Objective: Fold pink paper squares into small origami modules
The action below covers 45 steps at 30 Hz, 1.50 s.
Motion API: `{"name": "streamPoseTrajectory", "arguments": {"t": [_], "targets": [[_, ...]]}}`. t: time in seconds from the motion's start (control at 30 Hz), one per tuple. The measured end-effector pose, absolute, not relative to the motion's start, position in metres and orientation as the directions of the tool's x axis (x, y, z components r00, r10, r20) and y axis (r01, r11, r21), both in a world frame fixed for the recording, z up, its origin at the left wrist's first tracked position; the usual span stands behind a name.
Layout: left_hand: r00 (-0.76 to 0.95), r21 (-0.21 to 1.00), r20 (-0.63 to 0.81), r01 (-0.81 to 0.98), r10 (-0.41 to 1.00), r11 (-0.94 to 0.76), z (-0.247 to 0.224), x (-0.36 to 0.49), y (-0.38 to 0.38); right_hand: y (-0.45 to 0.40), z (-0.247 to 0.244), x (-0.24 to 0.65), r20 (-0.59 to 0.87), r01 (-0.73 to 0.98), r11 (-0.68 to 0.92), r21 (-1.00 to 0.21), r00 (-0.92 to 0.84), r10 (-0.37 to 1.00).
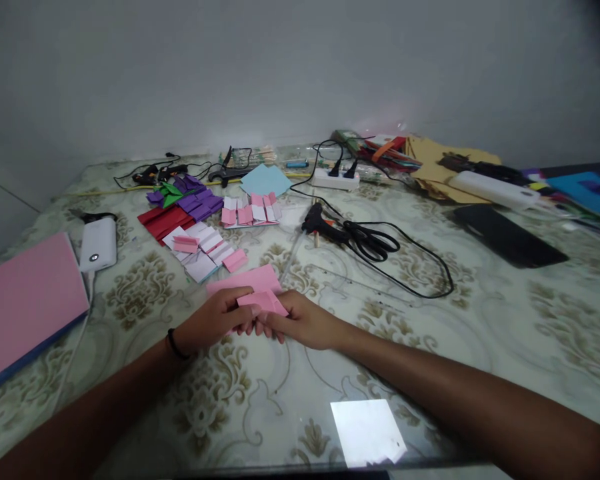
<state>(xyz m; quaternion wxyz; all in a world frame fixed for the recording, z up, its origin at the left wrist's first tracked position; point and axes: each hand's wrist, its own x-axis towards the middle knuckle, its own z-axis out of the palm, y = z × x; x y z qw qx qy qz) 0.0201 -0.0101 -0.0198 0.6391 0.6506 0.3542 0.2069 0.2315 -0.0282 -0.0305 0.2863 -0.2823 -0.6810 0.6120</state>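
Observation:
A small folded piece of pink paper [263,303] is held between both hands at the middle of the table. My left hand [223,313] grips its left side, thumb on top and fingers curled beneath. From the right, my right hand [303,320] pinches the same paper, its thumb close to the left one. Just behind them lies a flat pink paper strip [257,277], partly covered by the hands. Folded white and pink paper pieces [205,250] sit a little beyond, up and to the left. The undersides of the fingers are partly hidden.
A glue gun [325,225] with a coiled black cable lies behind my right hand, near a clear ruler [360,287]. On the left are a white power bank [99,243] and a pink sheet stack [27,300]. A power strip [336,179] stands at the back.

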Motion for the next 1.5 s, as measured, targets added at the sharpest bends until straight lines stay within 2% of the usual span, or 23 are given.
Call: {"name": "streamPoseTrajectory", "arguments": {"t": [0.17,0.33,0.8,1.0,1.2,1.5], "targets": [[0.651,0.973,-0.189,0.224,0.735,0.052,-0.020,0.020,-0.011,-0.029,-0.029,0.231,0.042,0.110,0.157,-0.981,-0.673,0.739],[0.654,0.970,-0.193,0.241,0.731,0.040,-0.019,0.021,-0.010,-0.029,-0.029,0.230,0.068,0.105,0.185,-0.977,-0.671,0.739],[0.637,0.964,-0.218,0.259,0.740,0.060,-0.008,0.025,-0.012,-0.026,-0.032,0.232,0.028,-0.014,0.026,-1.000,-0.681,0.732],[0.651,0.962,-0.222,0.268,0.726,0.054,-0.008,0.024,-0.012,-0.028,-0.029,0.231,0.066,-0.014,0.077,-0.997,-0.681,0.730],[0.657,0.954,-0.242,0.296,0.714,0.051,-0.011,0.021,-0.011,-0.028,-0.028,0.231,0.169,-0.054,0.184,-0.982,-0.692,0.701],[0.681,0.957,-0.210,0.291,0.702,0.004,-0.010,0.022,-0.010,-0.028,-0.028,0.234,0.128,-0.043,0.138,-0.989,-0.707,0.696]]}}
